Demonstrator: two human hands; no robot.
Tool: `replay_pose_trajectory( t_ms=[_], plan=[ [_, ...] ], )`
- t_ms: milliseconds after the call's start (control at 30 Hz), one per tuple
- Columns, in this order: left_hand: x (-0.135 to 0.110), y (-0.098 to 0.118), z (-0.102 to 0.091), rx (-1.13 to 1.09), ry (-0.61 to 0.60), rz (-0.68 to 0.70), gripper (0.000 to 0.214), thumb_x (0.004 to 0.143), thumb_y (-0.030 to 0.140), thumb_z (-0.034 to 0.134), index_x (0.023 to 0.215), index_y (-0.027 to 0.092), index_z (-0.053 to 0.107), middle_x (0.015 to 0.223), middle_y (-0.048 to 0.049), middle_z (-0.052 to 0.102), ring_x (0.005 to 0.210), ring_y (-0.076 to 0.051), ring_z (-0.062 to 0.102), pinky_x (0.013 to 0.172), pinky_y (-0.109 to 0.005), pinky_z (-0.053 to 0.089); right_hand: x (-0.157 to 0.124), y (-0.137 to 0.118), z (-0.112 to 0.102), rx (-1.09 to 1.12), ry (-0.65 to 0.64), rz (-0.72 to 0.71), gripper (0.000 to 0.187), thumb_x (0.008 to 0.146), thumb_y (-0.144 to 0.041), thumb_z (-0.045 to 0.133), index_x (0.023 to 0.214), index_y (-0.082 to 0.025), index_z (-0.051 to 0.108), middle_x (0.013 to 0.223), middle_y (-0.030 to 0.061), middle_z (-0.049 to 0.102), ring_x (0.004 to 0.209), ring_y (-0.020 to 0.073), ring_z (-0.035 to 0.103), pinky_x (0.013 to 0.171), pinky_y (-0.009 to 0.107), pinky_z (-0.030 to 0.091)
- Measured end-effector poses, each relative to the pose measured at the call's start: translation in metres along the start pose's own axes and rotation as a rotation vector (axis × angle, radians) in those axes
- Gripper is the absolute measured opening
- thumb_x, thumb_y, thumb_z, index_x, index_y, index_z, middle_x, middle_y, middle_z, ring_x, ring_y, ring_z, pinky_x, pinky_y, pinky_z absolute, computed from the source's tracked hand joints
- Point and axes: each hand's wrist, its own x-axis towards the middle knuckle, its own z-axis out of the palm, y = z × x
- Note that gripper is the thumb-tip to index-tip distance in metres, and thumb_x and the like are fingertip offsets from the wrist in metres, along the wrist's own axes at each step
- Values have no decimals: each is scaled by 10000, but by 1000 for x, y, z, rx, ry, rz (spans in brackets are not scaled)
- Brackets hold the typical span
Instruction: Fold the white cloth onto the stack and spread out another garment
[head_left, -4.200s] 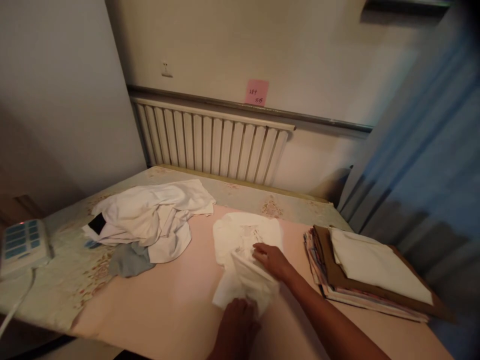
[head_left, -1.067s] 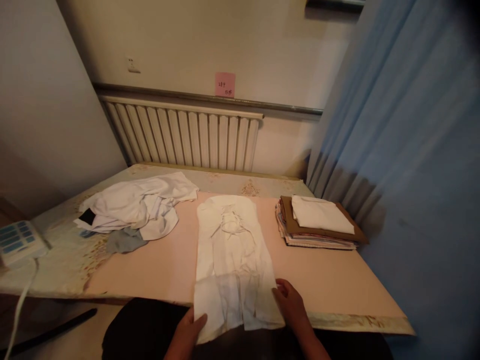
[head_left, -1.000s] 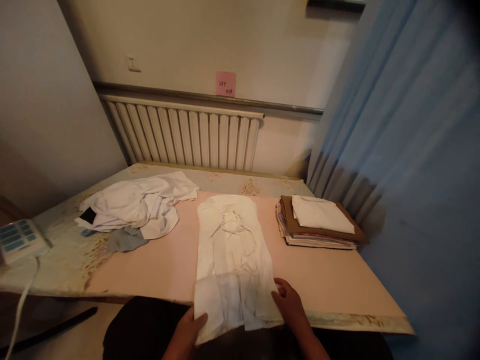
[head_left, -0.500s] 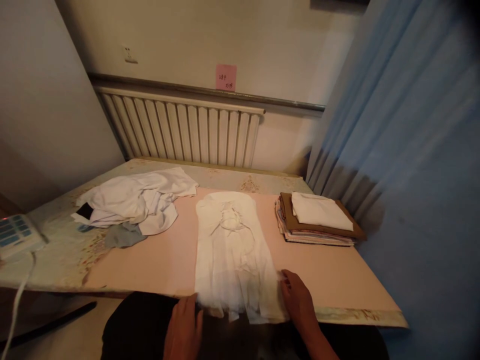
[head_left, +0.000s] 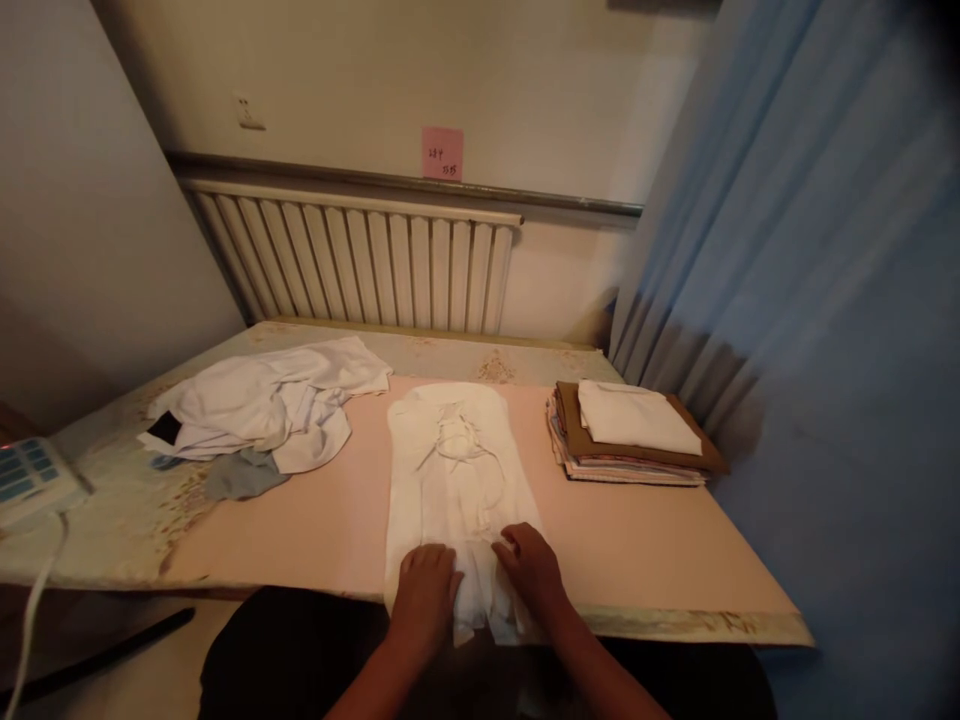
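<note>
A white garment [head_left: 442, 480] with thin laces lies folded lengthwise before me, its lower end hanging over the table's near edge. On the left part of that lower end rests my left hand [head_left: 426, 592], fingers laid on the cloth and thumb apart. My right hand [head_left: 534, 568] touches the right part, its fingers bent and a gap showing between thumb and forefinger. The cloth between the two hands is wrinkled. What lies beneath my palms is hidden.
A crumpled pile of white clothes [head_left: 262, 400] with a grey piece [head_left: 244, 475] lies left. At the right stands a stack of folded cloth [head_left: 637, 465] with a white folded piece on top. A pink mat [head_left: 322, 540] covers the table. A blue curtain [head_left: 847, 400] borders the right.
Both hands have moved inward and up from the garment's lower corners onto its lower part. The cloth between them has bunched slightly. The camera view has shifted a little.
</note>
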Motion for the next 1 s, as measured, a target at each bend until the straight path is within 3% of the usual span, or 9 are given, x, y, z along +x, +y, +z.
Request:
replay_pose_trajectory(
  t_ms=[67, 200, 333, 567, 667, 800, 1000],
  plan=[
    [11, 5, -4, -105, 23, -16, 254, 923, 199, 432, 1064, 174, 641, 1078, -106, 669, 1055, -260, 596, 968, -446, 430, 1, -3, 4, -59, 6, 16, 78, 838, -260, 592, 871, -206, 638, 871, 37, 652, 838, 179, 603, 758, 260, 423],
    [39, 13, 2, -362, 44, -37, 282, 884, 145, 455, 1118, 167, 610, 1106, -100, 644, 1066, -218, 589, 957, -362, 444, 4, -6, 9, -160, 6, 17, 72, 825, -165, 563, 800, -202, 621, 837, 25, 631, 835, 162, 573, 754, 242, 369],
    [66, 13, 12, -525, -30, -232, 290, 811, 101, 530, 1077, 176, 617, 1023, -59, 672, 995, -183, 625, 923, -310, 453, 7, -2, 8, -164, -42, 56, 158, 843, -117, 509, 775, -199, 626, 819, 18, 641, 806, 144, 566, 725, 232, 338],
    [97, 5, 17, -581, -149, -428, 199, 906, 263, 433, 921, 160, 603, 749, -3, 668, 548, -113, 636, 578, -229, 462, 9, -3, 3, -70, -112, 112, 159, 861, -187, 536, 763, -217, 658, 744, 1, 660, 752, 144, 560, 667, 240, 304],
    [107, 9, 18, -546, -165, -449, 195, 854, 297, 546, 982, 161, 603, 733, -4, 673, 607, -137, 652, 616, -237, 459, 10, -4, 1, -36, -131, 136, 155, 856, -209, 552, 756, -221, 670, 717, -2, 657, 723, 140, 551, 640, 239, 288],
    [116, 14, 17, -490, -185, -464, 315, 705, 147, 670, 1014, 170, 614, 814, -18, 695, 803, -163, 666, 712, -233, 446, 11, -3, -4, -11, -148, 154, 190, 853, -224, 552, 700, -223, 665, 671, -15, 647, 666, 127, 536, 607, 233, 275],
    [110, 8, 10, -569, -244, -507, 285, 717, 127, 646, 998, 157, 606, 605, 49, 614, 546, -121, 600, 572, -221, 427, 11, -3, -8, 15, -111, 180, 207, 849, -215, 513, 694, -222, 651, 642, -27, 631, 596, 114, 516, 579, 228, 273]
  ],
)
